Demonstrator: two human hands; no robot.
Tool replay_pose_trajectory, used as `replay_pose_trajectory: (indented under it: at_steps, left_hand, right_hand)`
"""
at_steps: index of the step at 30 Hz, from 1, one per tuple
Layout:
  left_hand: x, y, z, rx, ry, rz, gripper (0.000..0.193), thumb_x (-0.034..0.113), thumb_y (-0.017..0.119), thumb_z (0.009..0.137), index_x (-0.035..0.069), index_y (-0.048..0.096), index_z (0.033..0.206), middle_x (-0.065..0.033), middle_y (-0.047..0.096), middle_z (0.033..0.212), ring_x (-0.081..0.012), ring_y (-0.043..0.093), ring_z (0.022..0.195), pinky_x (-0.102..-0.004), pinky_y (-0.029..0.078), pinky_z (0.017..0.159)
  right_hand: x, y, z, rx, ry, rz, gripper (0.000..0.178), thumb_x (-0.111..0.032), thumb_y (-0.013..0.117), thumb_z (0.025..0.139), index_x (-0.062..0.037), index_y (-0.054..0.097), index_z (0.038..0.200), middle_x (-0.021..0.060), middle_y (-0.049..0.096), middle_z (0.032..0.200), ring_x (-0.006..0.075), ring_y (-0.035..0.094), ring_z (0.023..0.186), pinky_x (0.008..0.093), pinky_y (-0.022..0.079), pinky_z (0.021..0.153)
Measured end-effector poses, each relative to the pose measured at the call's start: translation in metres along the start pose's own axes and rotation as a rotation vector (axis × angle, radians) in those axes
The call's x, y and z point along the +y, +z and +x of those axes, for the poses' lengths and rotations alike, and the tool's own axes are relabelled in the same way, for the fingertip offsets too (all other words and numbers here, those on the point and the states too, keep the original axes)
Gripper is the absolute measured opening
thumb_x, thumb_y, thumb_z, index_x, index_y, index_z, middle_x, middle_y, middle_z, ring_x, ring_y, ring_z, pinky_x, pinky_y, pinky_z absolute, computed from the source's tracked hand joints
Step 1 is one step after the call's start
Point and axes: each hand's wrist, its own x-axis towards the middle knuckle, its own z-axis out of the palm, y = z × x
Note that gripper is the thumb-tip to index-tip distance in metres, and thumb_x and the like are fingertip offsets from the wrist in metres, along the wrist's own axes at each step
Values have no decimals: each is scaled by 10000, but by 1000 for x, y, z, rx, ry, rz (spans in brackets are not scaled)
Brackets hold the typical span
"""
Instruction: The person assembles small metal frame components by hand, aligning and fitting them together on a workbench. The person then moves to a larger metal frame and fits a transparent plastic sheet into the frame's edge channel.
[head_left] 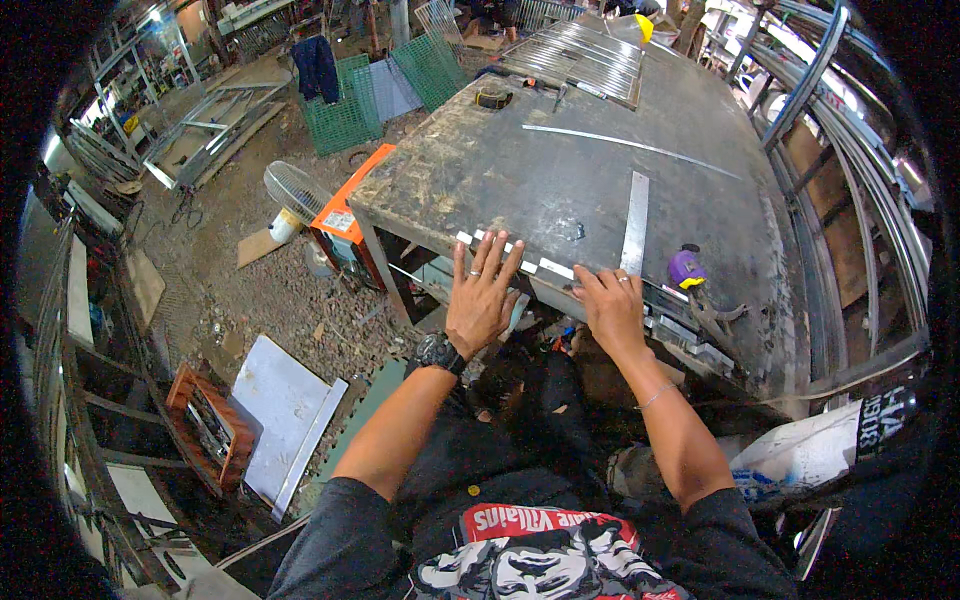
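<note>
My left hand (483, 300) lies palm down at the near edge of a dark metal-topped table (450, 170), its fingers stretched out over a narrow light strip (556, 268) along that edge. Farther right, my right hand (612, 308) rests on the same edge, fingers loosely spread, with a fingertip beside the strip's right part. Neither hand grips anything visible; the palms' undersides are hidden. Just beyond the right hand lies a flat metal bar (635, 225). A purple tape measure (686, 268) sits to its right, near a curved dark metal tool (716, 312).
A thin metal strip (630, 147), a black-and-yellow tape measure (493, 98) and a barred metal grille (580, 62) lie farther back on the table. An orange machine (345, 210) and a fan (297, 190) stand left. Metal stock fills the rack (825, 150) at right.
</note>
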Motion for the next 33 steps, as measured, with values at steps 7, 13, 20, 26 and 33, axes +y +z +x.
replay_pose_trajectory:
  at_steps: [7,13,20,26,33]
  left_hand:
    - [-3,3,-6,10,13,1,809,218,671,965,108,310,1680,-137,285,1743,-312,210,1638,-627,72,1321]
    - [-5,0,-6,58,18,-40,797,178,693,925,77,369,1646,-132,377,1699,-316,295,1606,-625,72,1321]
    - [-16,-14,3,-22,36,-132,736,190,697,940,93,421,1615,-113,458,1644,-302,370,1567,-609,117,1322]
    - [-22,-37,27,12,184,134,647,402,721,963,151,531,1529,-105,556,1540,-292,410,1541,-610,120,1326]
    - [-23,-41,50,52,301,96,572,456,758,915,117,625,1357,-95,647,1280,-292,571,1323,-567,217,1317]
  right_hand:
    - [-1,-4,1,-66,30,47,390,-175,723,966,-89,701,1346,119,679,1043,338,636,1026,469,451,942]
    - [-16,-2,13,16,-45,92,419,-185,714,971,-78,676,1373,131,705,1157,344,653,1103,482,473,987]
    - [-36,29,39,-40,-4,239,300,-136,677,980,-52,710,1265,143,726,1116,369,677,1051,491,514,963]
    - [-27,25,39,-5,6,302,224,-113,653,985,-78,734,1192,145,727,1065,375,690,1018,501,558,869]
    - [-25,-1,43,-86,-45,372,275,-143,675,976,-82,706,1243,138,717,1036,380,709,972,497,590,816]
